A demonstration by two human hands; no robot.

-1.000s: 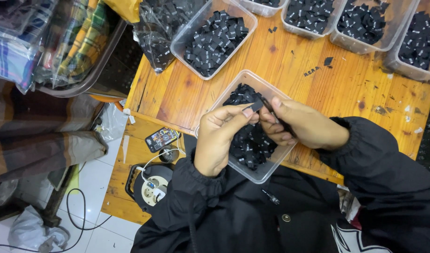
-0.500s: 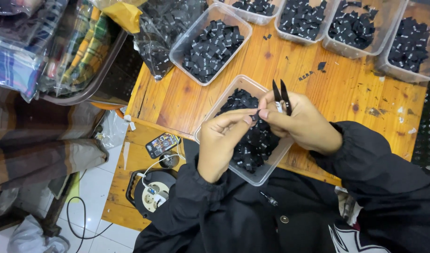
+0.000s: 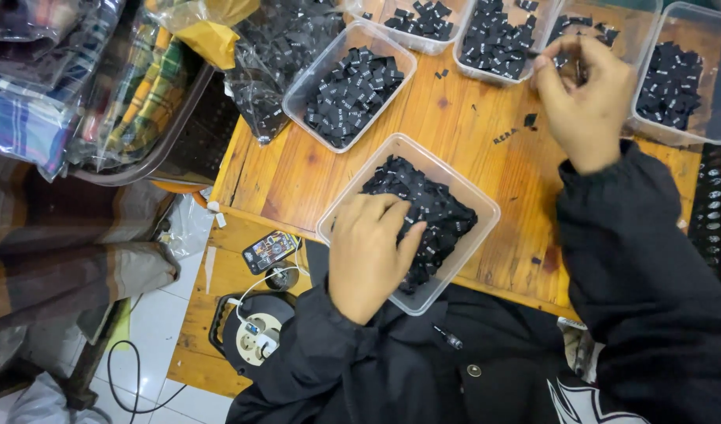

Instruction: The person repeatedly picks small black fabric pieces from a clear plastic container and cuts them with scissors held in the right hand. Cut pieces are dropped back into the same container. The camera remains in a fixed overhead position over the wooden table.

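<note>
While the left hand (image 3: 372,255) rests spread on the black tags (image 3: 423,212) in the near tub (image 3: 486,210), the right hand (image 3: 584,98) pinches something small at one o'clock; best release low over that far tub (image 3: 647,16).

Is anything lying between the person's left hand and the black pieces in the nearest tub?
Nothing visible. The left hand already rests on the heap of black pieces inside the open, lidless clear tub. The right hand is away over the far tubs.

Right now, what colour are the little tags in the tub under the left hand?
Black, with tiny pale markings; the tags show best in the head view.
</note>
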